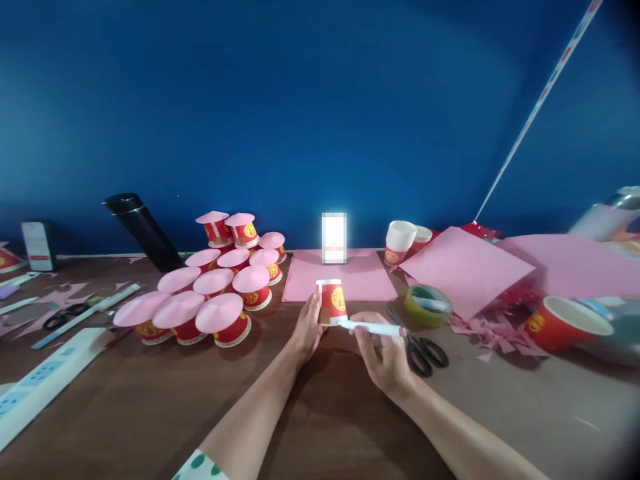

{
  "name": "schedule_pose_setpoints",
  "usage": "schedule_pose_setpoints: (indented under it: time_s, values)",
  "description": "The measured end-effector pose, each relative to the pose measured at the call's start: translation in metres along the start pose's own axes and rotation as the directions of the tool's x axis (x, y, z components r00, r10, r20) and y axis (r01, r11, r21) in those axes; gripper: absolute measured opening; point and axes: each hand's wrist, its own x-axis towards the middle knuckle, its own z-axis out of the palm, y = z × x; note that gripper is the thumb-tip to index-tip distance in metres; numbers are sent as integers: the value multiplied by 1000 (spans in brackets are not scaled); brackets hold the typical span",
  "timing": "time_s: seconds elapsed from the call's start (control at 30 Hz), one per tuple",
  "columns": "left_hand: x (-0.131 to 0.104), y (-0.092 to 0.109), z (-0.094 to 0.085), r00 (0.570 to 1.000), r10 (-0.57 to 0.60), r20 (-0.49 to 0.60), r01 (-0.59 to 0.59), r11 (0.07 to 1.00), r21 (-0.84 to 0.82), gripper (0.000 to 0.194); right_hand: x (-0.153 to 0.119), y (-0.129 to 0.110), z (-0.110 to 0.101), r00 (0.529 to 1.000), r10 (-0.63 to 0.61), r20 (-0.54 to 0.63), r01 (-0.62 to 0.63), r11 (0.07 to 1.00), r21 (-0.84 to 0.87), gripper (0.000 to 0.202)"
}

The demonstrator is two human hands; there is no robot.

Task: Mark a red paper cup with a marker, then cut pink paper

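A white power strip (47, 383) is lying at the near left of a brown tabletop (310, 433), while a black tumbler (145, 230) is leaning in view behind it and rows of red cups capped with pink paper cones (221, 313) are standing rim down beside the work. At center, the person's left hand (306, 330) is grasping a red paper cup (330, 304) by its left side, the thumb pressing along the wall; the cup is showing just in front of a pink sheet stack (300, 277), though whether its lower end is resting on the wood is not possible to tell. A white pen (377, 329) is pointing leftward at the cup's lower right corner, its tip meeting or nearly meeting the edge, and the right hand (384, 357) is gripping the barrel between thumb and fingers. Good work here is probably depending on a steady left hold, firm without denting the thin wall, with the cup turning to the tip and the pen pressing lightly and evenly. Farther right, black-handled scissors (434, 352) are lying close to the right hand, so a wide sweep is risking a knock; a tape roll (411, 308) is sitting beyond, and pink paper scraps (500, 337) are scattering toward a larger-looking orange cup (543, 327).
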Motion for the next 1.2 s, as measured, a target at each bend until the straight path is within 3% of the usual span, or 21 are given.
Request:
schedule_pose_setpoints:
  time_s: [0.57, 1.2]
  values:
    - [1, 0, -1, 999, 8, 41, -8, 1000, -8, 42, 1, 0, -1, 1000, -7, -25, 6, 998, -57, 19]
    - [1, -1, -2, 1000, 0, -6, 0, 998, 56, 43, 1, 1, -1, 999, -20, -32, 20, 1000, -14, 15]
